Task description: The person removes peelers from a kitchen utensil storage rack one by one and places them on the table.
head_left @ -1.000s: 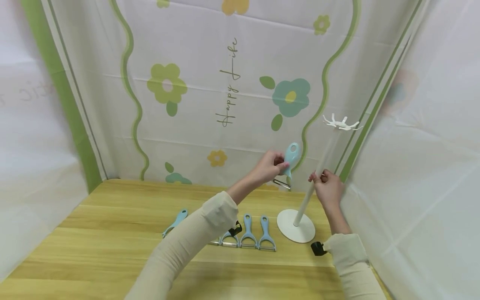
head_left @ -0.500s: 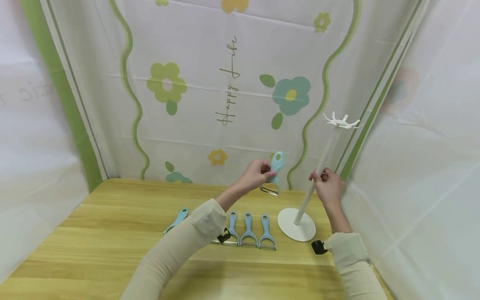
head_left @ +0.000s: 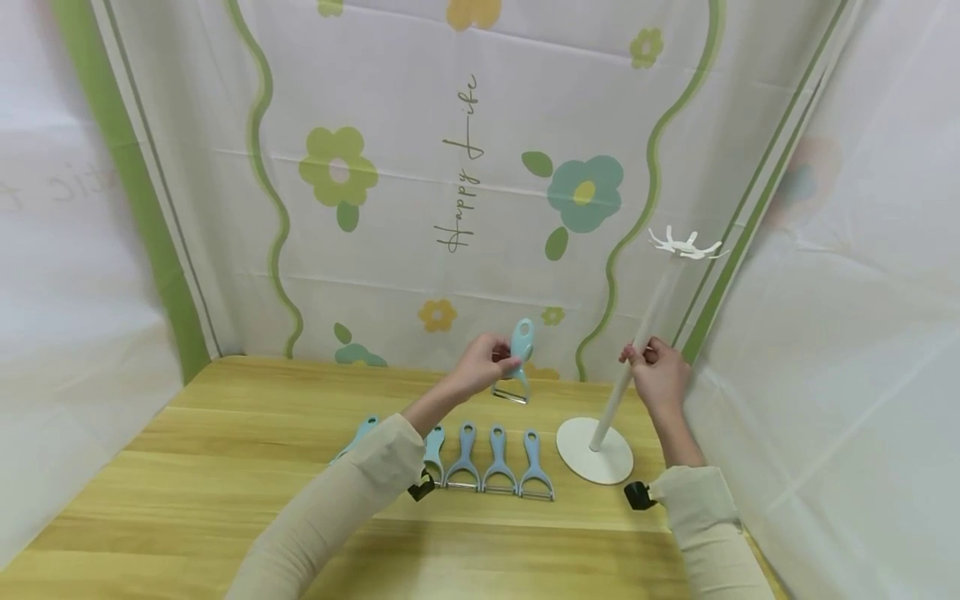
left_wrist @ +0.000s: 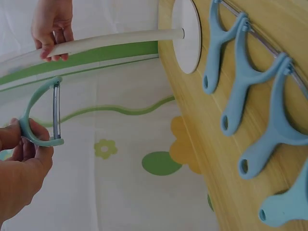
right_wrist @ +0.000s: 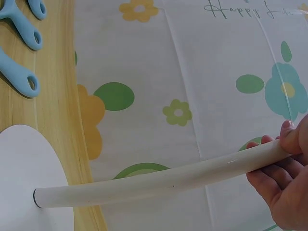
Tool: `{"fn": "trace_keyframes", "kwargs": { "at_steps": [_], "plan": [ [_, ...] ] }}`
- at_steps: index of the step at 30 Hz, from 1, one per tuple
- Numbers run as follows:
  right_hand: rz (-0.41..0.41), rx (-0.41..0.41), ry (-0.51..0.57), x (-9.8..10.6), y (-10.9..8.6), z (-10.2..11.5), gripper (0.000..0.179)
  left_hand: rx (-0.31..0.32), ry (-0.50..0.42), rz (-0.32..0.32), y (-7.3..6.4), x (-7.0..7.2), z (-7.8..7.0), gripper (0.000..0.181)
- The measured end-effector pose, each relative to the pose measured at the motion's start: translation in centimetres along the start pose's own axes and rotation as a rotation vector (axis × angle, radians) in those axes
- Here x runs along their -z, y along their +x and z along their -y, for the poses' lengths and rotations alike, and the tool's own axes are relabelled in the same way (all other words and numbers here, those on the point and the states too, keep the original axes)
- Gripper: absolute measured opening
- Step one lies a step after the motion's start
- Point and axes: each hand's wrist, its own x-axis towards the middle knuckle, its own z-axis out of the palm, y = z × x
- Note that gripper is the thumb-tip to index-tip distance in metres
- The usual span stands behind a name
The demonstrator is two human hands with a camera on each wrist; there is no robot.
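Note:
My left hand (head_left: 478, 367) pinches a light-blue Y-shaped peeler (head_left: 522, 340) above the table's back part, handle up and blade down. The left wrist view shows fingers and thumb on this peeler (left_wrist: 30, 106) near its fork. My right hand (head_left: 660, 379) grips the white pole (head_left: 621, 385) of a stand that leans a little to the right in the head view. White hooks (head_left: 686, 247) fan out at its top, and nothing hangs on them. Its round base (head_left: 576, 450) rests on the table. In the right wrist view, fingers and thumb wrap the pole (right_wrist: 192, 173).
Several blue peelers (head_left: 498, 450) lie in a row left of the base, handles pointing away. One more peeler (head_left: 366, 428) lies farther left, partly hidden by my left sleeve. A flowered cloth (head_left: 390, 250) hangs behind the wooden table (head_left: 225, 467).
My left hand has moved left and down with the peeler, away from the pole. My right hand stays on the pole, and the stand stays put.

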Motion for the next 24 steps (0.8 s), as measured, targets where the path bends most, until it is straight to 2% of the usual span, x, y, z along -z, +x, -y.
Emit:
{"fn": "trace_keyframes", "kwargs": {
  "at_steps": [10,19,24],
  "plan": [
    [0.010,-0.004,0.002,0.1,-0.1,0.1,0.017,0.059,-0.003,-0.029,-1.9,2.0,2.2,0.013],
    [0.019,-0.029,0.043,0.1,-0.1,0.2,0.014,0.055,-0.007,-0.024,-3.9,3.4,4.0,0.010],
    [0.023,-0.033,0.053,0.1,0.0,0.1,0.015,0.089,-0.023,-0.017,-4.9,4.2,4.7,0.014]
  ]
}}
